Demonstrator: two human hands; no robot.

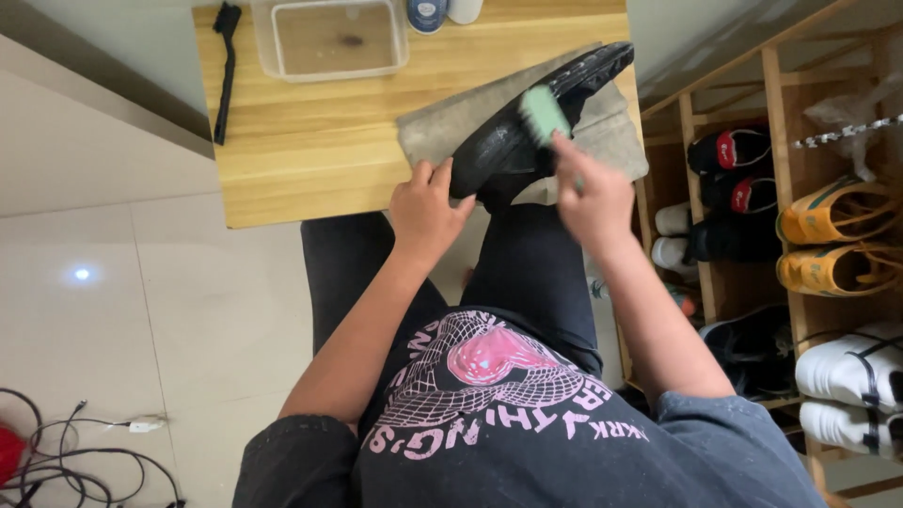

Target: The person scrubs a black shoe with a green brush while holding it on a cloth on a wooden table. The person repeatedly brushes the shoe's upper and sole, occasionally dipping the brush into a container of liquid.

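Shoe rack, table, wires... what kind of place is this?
Probably a home, perhaps a spot near the entrance: a wooden shoe rack full of shoes, a tiled floor, and a small table where the hands clean a black shoe.

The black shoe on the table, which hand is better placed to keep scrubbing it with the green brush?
The right hand. It already grips the green brush against the black shoe, which lies on a grey cloth. The left hand is busy at the shoe's near end, seemingly steadying it.

Soft even daylight, motion-blurred brush
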